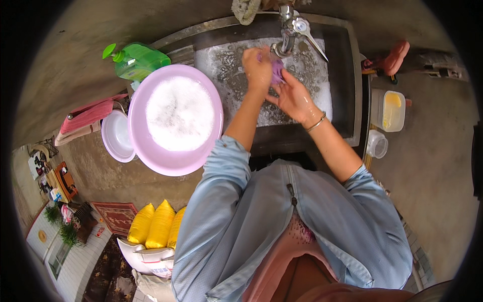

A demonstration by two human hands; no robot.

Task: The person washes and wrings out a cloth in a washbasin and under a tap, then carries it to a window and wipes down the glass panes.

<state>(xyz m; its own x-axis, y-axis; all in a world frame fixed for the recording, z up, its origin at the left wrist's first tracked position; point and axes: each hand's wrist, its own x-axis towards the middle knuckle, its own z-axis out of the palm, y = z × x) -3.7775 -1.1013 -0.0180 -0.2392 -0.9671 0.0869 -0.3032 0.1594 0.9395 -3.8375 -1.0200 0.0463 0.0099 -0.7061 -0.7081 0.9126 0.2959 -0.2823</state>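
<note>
Both my hands are over a dark stone sink (352, 75) full of suds. My left hand (257, 68) and my right hand (294, 98) close together on a small purple cloth (277, 70), just below the metal tap (287, 35). A thin bangle sits on my right wrist. Most of the cloth is hidden between my fingers.
A pink basin (143, 146) of white foam stands left of the sink, with a smaller white bowl (116, 136) beside it. Behind them are a green pump bottle (138, 60) and a pink folded cloth (85, 117). Right of the sink: a white tub (387, 110), a clear cup (377, 145), a red brush (392, 58).
</note>
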